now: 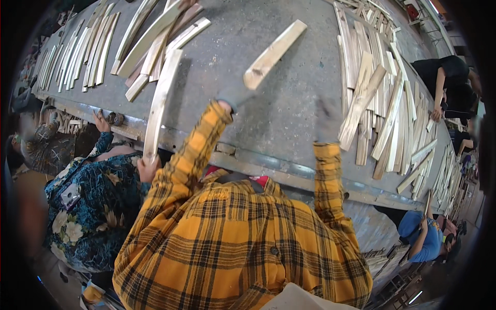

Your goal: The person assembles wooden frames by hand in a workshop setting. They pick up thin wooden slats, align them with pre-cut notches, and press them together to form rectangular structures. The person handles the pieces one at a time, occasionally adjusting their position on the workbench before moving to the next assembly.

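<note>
My left hand [239, 99], in a grey glove, is smeared by motion just below the near end of a single pale wooden board [274, 55]. Whether it touches the board cannot be made out. The board lies slanted, its far end toward the upper right, with a dark shadow along its side. My right hand [327, 123], gloved in grey too, is blurred over the table beside the left edge of a large heap of wooden boards [380, 111]. Its fingers do not show clearly. Both forearms are in yellow-and-black plaid sleeves.
The grey table [217, 62] has a metal front edge [279, 165]. More boards [85, 54] lie in rows at the far left. At my left a person in a floral shirt holds a long board [163, 103]. Other people stand along the right side, one in blue.
</note>
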